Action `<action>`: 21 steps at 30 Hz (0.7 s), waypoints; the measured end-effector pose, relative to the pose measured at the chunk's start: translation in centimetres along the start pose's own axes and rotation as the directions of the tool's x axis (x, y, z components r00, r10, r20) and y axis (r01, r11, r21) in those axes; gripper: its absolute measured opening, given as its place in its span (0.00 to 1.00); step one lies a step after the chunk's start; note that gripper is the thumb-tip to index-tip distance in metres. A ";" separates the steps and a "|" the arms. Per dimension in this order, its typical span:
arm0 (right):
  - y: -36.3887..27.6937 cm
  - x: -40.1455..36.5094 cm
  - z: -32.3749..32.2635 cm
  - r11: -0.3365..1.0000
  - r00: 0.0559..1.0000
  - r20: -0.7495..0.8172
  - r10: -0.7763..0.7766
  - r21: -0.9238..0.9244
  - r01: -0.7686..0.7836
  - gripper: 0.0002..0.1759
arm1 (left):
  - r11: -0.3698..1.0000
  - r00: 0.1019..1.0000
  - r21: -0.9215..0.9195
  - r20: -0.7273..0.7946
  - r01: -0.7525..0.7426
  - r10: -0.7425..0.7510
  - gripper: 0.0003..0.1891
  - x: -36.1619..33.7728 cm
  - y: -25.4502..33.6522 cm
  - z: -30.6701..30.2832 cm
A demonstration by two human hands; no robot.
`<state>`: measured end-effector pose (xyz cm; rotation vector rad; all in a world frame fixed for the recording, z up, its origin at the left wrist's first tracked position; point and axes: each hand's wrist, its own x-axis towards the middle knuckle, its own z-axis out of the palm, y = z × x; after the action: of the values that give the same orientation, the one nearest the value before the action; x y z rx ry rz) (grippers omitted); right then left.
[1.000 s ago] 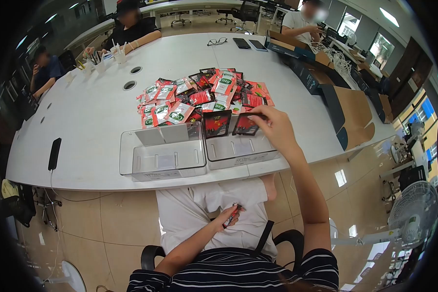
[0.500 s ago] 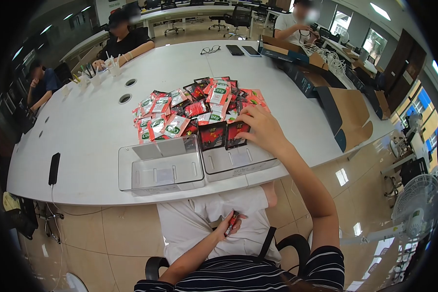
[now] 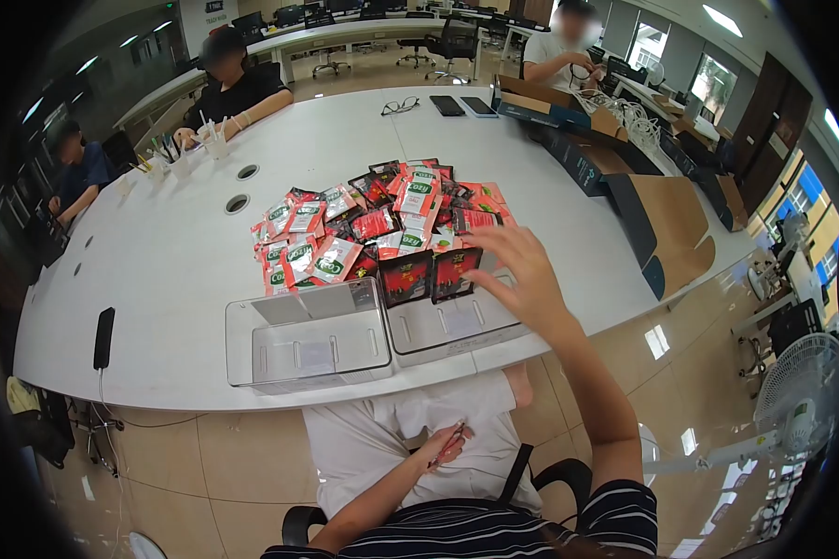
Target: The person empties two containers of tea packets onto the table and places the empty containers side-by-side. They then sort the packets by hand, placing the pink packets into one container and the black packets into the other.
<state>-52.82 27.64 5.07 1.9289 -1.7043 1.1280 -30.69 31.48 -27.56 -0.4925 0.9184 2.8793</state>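
Note:
Two black-and-red packets stand upright at the back of the right clear plastic box (image 3: 457, 347). My right hand (image 3: 522, 284) is beside the right packet (image 3: 454, 274), fingers apart and holding nothing. The left packet (image 3: 406, 278) stands next to it. My left hand (image 3: 446, 445) rests on my lap, closed on a small red-and-black packet (image 3: 449, 440), mostly hidden by the fingers. To the left is a second clear box (image 3: 308, 347) with a pale label on its floor. Behind the boxes lies a heap of red-and-white and black-and-red packets (image 3: 336, 258).
A black device (image 3: 104, 337) with a cable lies at the left. Glasses (image 3: 400, 106) and two phones (image 3: 447, 106) lie at the back. Opened cardboard boxes (image 3: 667, 228) occupy the right side. Three other people sit round the table, near cups (image 3: 214, 143) and cables (image 3: 629, 114).
My right hand has let go of the right packet and drawn back to the right, its fingers spreading. My left hand has turned slightly with its packet. The view has shifted a little.

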 end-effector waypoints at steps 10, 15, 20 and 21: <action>-7.5 -15.2 0.0 0.998 1.000 -0.013 0.015 -0.065 -0.015 0.08 | 0.834 0.846 0.438 -0.250 -0.335 0.471 0.17 -0.7 0.7 2.6; -8.7 -18.7 3.3 0.756 0.775 0.140 0.617 0.167 -0.632 0.12 | 0.569 0.747 0.740 -0.137 -0.359 0.650 0.12 -2.4 5.1 7.4; -9.1 -17.7 2.2 0.477 0.616 0.241 0.750 0.449 -0.756 0.14 | 0.612 0.695 0.623 -0.149 -0.487 0.704 0.13 -3.3 6.9 10.4; -8.8 -17.6 2.0 0.501 0.641 0.199 0.741 0.473 -0.725 0.16 | 0.640 0.710 0.559 -0.125 -0.527 0.693 0.14 -3.8 7.5 11.2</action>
<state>-43.39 40.16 -6.90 1.3375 -2.5122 2.0972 -31.54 31.84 -13.60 -0.7327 2.2071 2.9331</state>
